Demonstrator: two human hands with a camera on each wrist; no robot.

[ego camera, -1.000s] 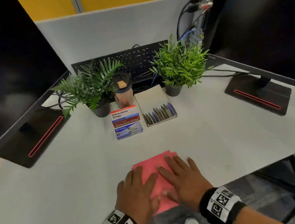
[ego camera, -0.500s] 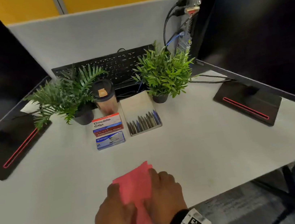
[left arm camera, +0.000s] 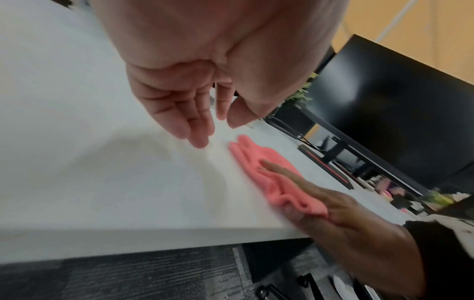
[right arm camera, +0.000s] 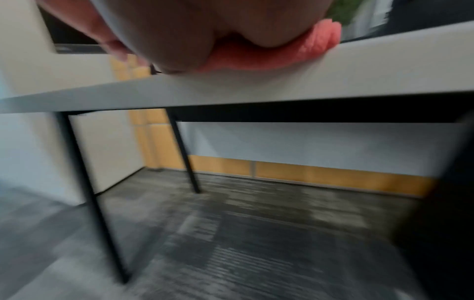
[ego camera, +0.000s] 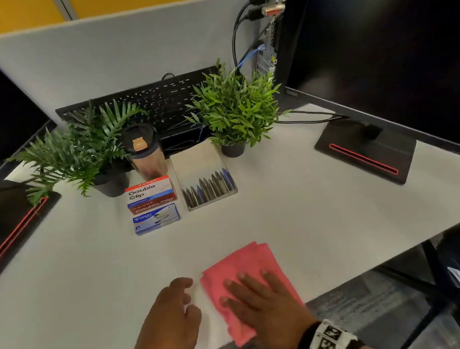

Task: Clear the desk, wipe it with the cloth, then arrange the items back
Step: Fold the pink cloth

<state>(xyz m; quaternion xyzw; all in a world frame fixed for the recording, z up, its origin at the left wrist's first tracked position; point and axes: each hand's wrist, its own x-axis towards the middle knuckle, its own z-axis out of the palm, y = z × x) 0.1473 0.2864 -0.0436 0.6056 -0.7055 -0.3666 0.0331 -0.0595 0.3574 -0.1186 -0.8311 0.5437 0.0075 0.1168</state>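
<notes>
Now the pink cloth [ego camera: 245, 272] lies under the flat right grip [ego camera: 266, 302], beside the relaxed left grip [ego camera: 169, 319].

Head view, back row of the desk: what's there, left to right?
Left monitor base → fern plant → lidded cup → pen tray → bushy plant → right monitor base.

Cloth [ego camera: 242, 273] at the desk's [ego camera: 302, 217] front edge under right hand [ego camera: 266, 302], left hand [ego camera: 169, 319] just left, boxes and plants behind.
</notes>
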